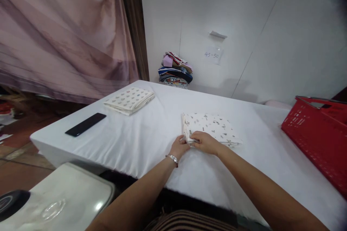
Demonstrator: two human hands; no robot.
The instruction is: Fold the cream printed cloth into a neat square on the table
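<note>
A folded white cloth (210,124) with small grey and brown prints lies flat in front of me on the white-covered table (162,122). At its near left corner my left hand (179,147), wearing a silver bracelet, has its fingers closed on the edge. Right beside it, my right hand (204,142) pinches the same corner from above, thumb and fingers together. The fingertips partly hide that corner. Farther left lies a second folded white cloth (130,100) with a pattern of small grey motifs, apart from both hands.
A black phone (86,124) lies near the table's left edge. At the right stands a red plastic basket (320,133). Folded fabrics (176,70) are stacked by the wall behind. A white lidded surface (73,195) is at lower left, and a pink curtain (67,32) hangs beyond.
</note>
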